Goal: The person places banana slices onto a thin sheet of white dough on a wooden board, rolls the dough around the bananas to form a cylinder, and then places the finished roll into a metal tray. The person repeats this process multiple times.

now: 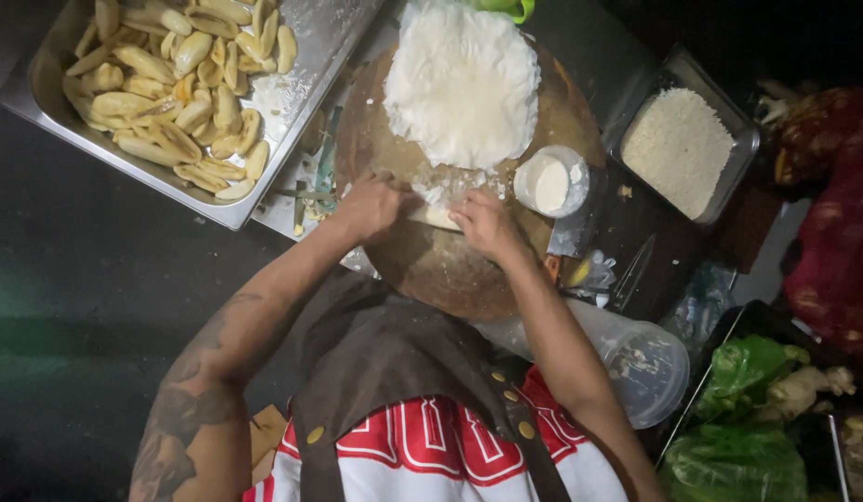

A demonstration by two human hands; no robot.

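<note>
A round wooden board [431,270] lies in front of me with a stack of thin white wrappers [462,82] at its far side. My left hand [368,206] and my right hand [484,223] rest together on the board, both pressed on a small pale roll [438,217] between them, fingers curled over it. Scraps of white wrapper lie just beyond the roll. A small clear cup of white paste [550,182] stands right of my right hand.
A steel tray [306,56] at the upper left holds several peeled banana pieces [171,84]. A metal pan of white crumbs [678,149] sits at the right. A clear plastic container [641,358] lies by my right forearm, green bags [738,409] beyond it.
</note>
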